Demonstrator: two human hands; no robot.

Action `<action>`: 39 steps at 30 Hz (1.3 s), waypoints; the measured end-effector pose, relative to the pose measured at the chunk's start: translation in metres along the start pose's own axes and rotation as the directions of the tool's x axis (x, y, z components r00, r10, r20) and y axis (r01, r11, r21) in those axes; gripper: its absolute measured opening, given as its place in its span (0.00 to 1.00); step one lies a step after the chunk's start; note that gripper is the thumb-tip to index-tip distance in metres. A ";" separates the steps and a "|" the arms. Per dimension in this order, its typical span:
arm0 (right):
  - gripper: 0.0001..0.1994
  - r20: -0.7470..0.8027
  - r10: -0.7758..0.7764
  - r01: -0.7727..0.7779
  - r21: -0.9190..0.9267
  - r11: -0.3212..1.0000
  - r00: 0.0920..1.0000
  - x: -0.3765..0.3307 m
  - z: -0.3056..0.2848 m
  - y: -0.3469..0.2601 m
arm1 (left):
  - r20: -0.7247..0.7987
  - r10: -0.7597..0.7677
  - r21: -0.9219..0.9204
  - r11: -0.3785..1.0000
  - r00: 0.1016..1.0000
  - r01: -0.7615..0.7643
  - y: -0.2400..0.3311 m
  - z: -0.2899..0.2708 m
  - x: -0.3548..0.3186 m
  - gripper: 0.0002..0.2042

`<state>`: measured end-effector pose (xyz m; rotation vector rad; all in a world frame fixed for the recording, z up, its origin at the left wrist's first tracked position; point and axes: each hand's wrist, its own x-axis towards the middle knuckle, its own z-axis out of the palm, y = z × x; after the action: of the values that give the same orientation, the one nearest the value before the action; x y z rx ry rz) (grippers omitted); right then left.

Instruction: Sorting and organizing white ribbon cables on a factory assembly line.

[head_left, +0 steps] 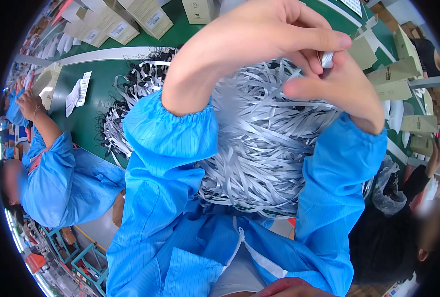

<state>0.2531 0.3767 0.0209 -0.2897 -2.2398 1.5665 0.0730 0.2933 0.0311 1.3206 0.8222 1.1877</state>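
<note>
My left hand (284, 34) bends in from the left, its fingers closed on a short end of pale grey woven strap (326, 60). Against it, my right hand (348, 86) touches the strap end from the right. The right thumb points left, apart and somewhat blurred; its other fingers are mostly hidden behind the left hand. Below both hands lies a large heap of silvery-grey lanyards (259, 143), tangled flat straps. Black cord loops (113, 126) and dark fittings gather along the heap's left side.
Cream boxes (153, 20) stand along the back of the green table (98, 74); more open cartons (390, 76) stand at right. White paper slips (78, 94) lie at left. A co-worker in blue (66, 183) sits left, another person in black (388, 237) right, near a clear plastic bag (389, 188).
</note>
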 end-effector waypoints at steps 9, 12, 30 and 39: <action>0.19 -0.554 0.114 -0.078 0.089 0.993 0.825 0.005 -0.012 -0.003 | -0.277 0.066 0.019 0.998 0.958 -0.063 0.007 -0.011 -0.002 0.11; 0.22 -0.786 0.165 0.026 0.224 0.974 0.595 0.016 0.001 -0.012 | -0.237 0.079 0.008 0.997 0.968 -0.079 -0.015 0.004 0.015 0.13; 0.18 0.187 -0.725 0.303 0.819 0.487 0.663 0.183 -0.158 0.069 | -0.495 -0.088 0.803 0.333 0.864 0.494 -0.016 -0.041 -0.040 0.25; 0.19 -0.312 -0.233 0.199 -0.138 0.970 0.921 0.185 -0.108 0.088 | -0.384 -0.200 0.717 0.550 0.901 0.428 -0.020 -0.058 -0.042 0.25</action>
<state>0.1276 0.5706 0.0074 -0.2946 -2.0187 1.1932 0.0103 0.2720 -0.0033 1.6150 1.8658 0.6878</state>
